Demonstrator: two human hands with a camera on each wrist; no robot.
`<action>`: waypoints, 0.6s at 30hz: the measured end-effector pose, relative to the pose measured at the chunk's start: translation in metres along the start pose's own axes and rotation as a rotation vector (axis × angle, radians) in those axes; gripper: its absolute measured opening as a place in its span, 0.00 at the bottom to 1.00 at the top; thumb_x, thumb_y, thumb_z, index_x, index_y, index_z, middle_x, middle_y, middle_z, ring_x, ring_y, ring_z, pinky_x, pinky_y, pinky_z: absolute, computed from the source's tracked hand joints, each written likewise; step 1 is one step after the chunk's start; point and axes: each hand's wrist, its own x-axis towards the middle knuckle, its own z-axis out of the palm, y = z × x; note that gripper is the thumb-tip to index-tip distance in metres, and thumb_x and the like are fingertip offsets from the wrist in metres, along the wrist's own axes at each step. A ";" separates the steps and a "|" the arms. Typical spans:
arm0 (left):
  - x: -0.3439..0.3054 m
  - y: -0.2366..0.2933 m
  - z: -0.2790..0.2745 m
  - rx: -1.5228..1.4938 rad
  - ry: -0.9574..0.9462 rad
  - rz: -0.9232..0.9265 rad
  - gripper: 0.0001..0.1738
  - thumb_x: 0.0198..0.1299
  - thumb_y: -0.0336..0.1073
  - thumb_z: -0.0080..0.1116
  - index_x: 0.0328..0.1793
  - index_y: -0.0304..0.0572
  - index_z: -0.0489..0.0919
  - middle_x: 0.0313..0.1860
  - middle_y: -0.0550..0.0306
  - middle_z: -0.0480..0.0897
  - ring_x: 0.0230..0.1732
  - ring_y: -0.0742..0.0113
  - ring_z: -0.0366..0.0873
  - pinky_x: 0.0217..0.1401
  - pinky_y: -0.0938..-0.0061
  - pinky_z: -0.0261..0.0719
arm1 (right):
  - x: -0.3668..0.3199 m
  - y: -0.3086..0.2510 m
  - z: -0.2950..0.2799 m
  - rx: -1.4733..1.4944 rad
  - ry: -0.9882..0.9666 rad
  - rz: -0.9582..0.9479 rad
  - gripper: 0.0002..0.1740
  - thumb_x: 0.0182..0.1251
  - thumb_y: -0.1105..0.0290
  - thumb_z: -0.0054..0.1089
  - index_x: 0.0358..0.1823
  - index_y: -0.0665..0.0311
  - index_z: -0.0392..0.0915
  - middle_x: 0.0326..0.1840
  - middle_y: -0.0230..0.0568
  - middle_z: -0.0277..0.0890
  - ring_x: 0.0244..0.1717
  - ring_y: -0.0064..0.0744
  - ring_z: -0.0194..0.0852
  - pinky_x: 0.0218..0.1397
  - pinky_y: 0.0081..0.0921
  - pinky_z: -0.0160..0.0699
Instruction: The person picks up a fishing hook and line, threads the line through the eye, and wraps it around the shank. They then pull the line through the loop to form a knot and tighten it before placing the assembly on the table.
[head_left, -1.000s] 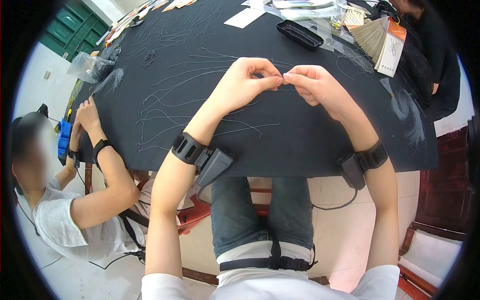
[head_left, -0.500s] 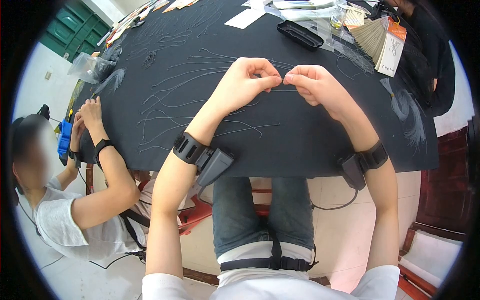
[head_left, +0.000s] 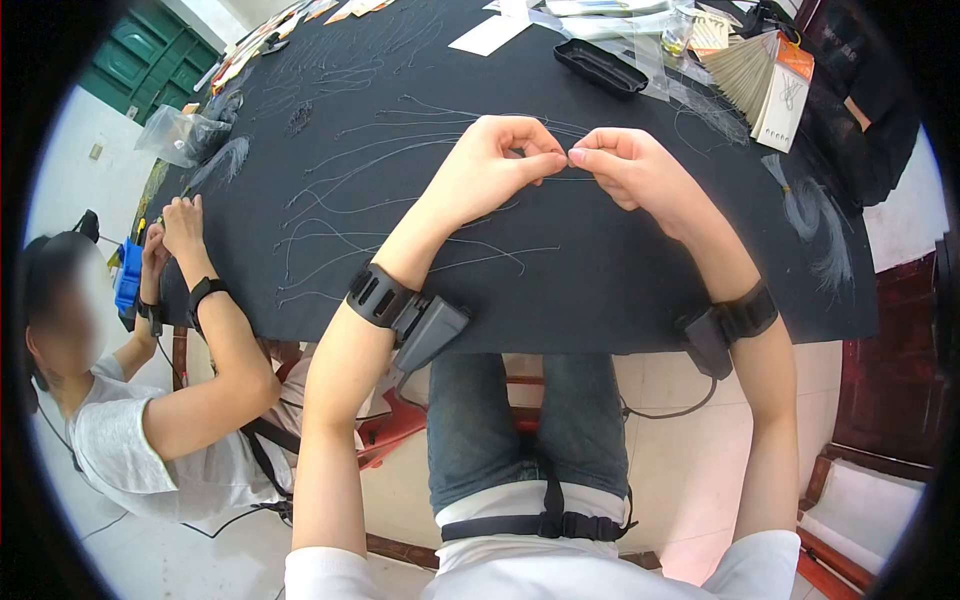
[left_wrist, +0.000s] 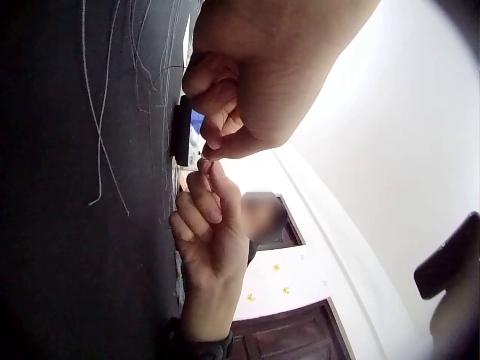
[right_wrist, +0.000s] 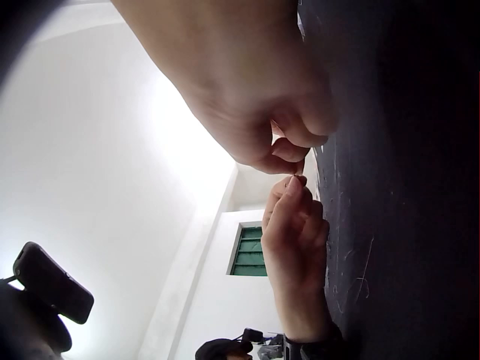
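Over the black-covered table (head_left: 620, 270), my left hand (head_left: 500, 165) and right hand (head_left: 630, 170) meet fingertip to fingertip. Each pinches between thumb and forefinger, the other fingers curled in. A tiny thin thing sits at the meeting fingertips, mostly hidden; I cannot tell its kind. In the left wrist view the thumb tip of the right hand (left_wrist: 214, 232) points up at the left fingertips. The right wrist view shows the left hand (right_wrist: 292, 247) from the other side, its fingertips right under the right ones. Thin grey cords (head_left: 510, 256) lie spread beneath and left of my hands.
A black tray (head_left: 600, 70) and a fan of cards (head_left: 745, 80) stand at the back right. Bundled grey strands (head_left: 800, 210) lie at the right edge, a clear plastic bag (head_left: 180, 135) at the left. Another person (head_left: 200, 380) sits at left; someone in black is at right.
My hands stay almost in place; the fingertips part slightly, then come together again. The person at the left shifts their hands, and the person in black at the right changes posture.
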 end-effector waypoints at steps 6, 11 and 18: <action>0.002 -0.006 0.005 -0.031 0.041 0.057 0.08 0.52 0.35 0.60 0.33 0.38 0.81 0.23 0.63 0.79 0.25 0.80 0.72 0.27 0.84 0.68 | 0.000 0.001 0.000 -0.039 0.024 -0.007 0.12 0.64 0.62 0.54 0.37 0.65 0.76 0.18 0.21 0.62 0.15 0.09 0.52 0.15 0.11 0.46; 0.002 -0.004 0.003 -0.065 0.042 0.032 0.08 0.52 0.35 0.60 0.33 0.38 0.81 0.23 0.63 0.79 0.25 0.80 0.72 0.28 0.84 0.68 | -0.001 -0.002 0.001 -0.014 0.034 -0.005 0.12 0.64 0.62 0.54 0.37 0.64 0.76 0.18 0.20 0.61 0.15 0.09 0.51 0.15 0.11 0.46; -0.001 0.003 0.000 -0.073 0.053 -0.011 0.08 0.54 0.36 0.59 0.35 0.39 0.81 0.25 0.66 0.78 0.27 0.82 0.69 0.28 0.87 0.64 | 0.000 0.000 0.000 -0.011 0.046 -0.029 0.12 0.63 0.61 0.55 0.36 0.63 0.75 0.19 0.20 0.61 0.16 0.09 0.51 0.16 0.11 0.47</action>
